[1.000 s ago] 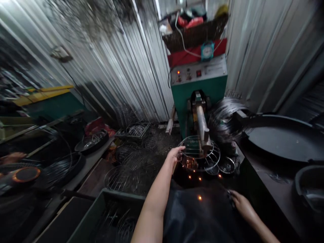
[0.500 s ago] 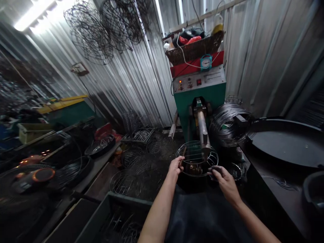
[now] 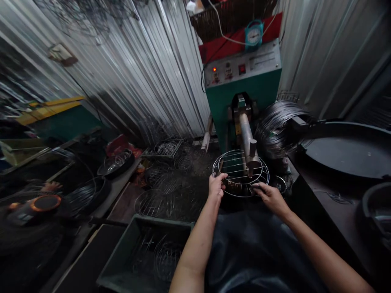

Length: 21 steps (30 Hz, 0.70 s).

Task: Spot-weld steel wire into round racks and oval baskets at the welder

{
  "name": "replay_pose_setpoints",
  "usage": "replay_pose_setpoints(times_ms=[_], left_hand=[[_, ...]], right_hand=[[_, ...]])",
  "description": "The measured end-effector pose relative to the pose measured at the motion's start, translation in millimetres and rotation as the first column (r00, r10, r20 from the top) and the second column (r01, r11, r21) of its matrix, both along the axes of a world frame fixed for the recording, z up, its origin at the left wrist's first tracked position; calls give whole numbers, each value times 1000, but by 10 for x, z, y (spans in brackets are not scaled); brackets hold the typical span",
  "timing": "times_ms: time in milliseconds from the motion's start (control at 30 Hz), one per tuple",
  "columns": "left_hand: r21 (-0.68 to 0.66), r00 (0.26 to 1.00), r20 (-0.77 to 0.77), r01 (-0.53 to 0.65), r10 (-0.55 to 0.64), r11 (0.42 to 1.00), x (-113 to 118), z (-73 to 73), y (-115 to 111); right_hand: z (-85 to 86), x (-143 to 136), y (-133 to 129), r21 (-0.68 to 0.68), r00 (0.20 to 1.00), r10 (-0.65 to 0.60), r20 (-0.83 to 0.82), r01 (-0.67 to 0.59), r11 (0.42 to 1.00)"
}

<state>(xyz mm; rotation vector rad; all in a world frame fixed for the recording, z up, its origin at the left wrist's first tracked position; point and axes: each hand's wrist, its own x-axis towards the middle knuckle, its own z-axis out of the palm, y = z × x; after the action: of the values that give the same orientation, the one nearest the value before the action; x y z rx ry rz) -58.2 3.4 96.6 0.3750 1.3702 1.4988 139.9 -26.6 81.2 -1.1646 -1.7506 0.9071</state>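
A round wire rack (image 3: 229, 167) with parallel cross wires and a double ring sits under the metal arm (image 3: 247, 132) of a green spot-welding machine (image 3: 218, 101). The arm's lower tip is close to the cross wires; I cannot tell whether it touches them. My left hand (image 3: 217, 186) is closed on the rack's near left rim, thumb on top. At the near right rim, the fingers of my right hand (image 3: 270, 198) are pinched together. Something small and dark shows at those fingertips, too small to name.
A wire coil (image 3: 279, 126) hangs right of the machine, beside a wide black pan (image 3: 345, 154). Finished-looking wire racks (image 3: 151, 203) lie on the dark surface to the left. A green bin (image 3: 119, 260) holds wire pieces. Another person's hand (image 3: 51, 186) shows far left.
My view has tilted down and shifted, so the machine stands higher and the green bin shows more. The rack sits flatter and nearer the arm's tip, with both hands still at its rim.
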Motion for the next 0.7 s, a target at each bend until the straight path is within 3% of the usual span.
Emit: replay_pose_setpoints(times_ms=[267, 500, 567, 700], left_hand=[[21, 1000, 14, -28, 28, 999, 14, -2, 3], [67, 1000, 21, -12, 11, 998, 10, -45, 20], [77, 1000, 15, -13, 11, 997, 12, -47, 28], [55, 1000, 3, -19, 19, 998, 20, -47, 38]], right_hand=[[-5, 3, -5, 69, 992, 38, 119, -46, 997], [-7, -40, -46, 121, 1000, 25, 2, -25, 992], [22, -43, -83, 89, 997, -26, -77, 33, 995], [50, -53, -148, -111, 966, -116, -229, 93, 990]])
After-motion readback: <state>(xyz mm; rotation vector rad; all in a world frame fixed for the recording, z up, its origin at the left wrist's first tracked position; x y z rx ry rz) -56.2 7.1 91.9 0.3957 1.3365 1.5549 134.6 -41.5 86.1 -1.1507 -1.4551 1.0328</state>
